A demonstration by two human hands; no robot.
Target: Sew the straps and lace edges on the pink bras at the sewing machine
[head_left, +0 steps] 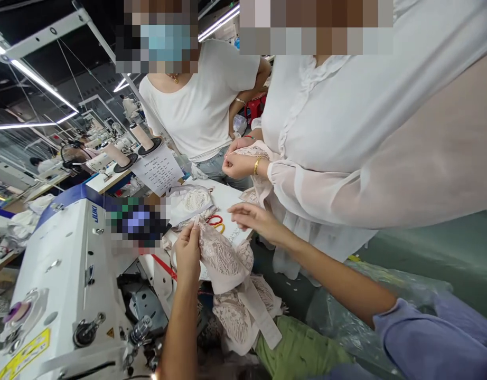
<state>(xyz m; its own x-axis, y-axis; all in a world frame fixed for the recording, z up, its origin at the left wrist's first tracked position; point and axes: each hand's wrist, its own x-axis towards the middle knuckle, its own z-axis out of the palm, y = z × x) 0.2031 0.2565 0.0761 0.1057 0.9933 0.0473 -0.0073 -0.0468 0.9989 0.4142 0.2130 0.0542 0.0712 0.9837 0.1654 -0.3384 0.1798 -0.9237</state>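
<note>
My left hand point(188, 248) pinches the upper edge of a pale beige lace bra point(223, 258), which hangs down from my fingers. More of the same lace pieces point(247, 311) lie below it, over the green cloth point(299, 343) at my lap. My right hand point(257, 221) is held out to the right of the bra, fingers stretched and a little apart, with nothing in it. Scissors with red and yellow handles point(216, 221) rest on the white table point(230, 203) between my hands. Behind them lies another lace piece point(196, 200).
A white JUKI sewing machine point(69, 253) fills the left side. Close on the right, a person in a white blouse point(330, 126) holds a beige lace piece point(253, 150). Another person in a white T-shirt point(199, 100) stands behind the table. Thread cones point(142, 137) and a printed sheet point(158, 169) are beyond.
</note>
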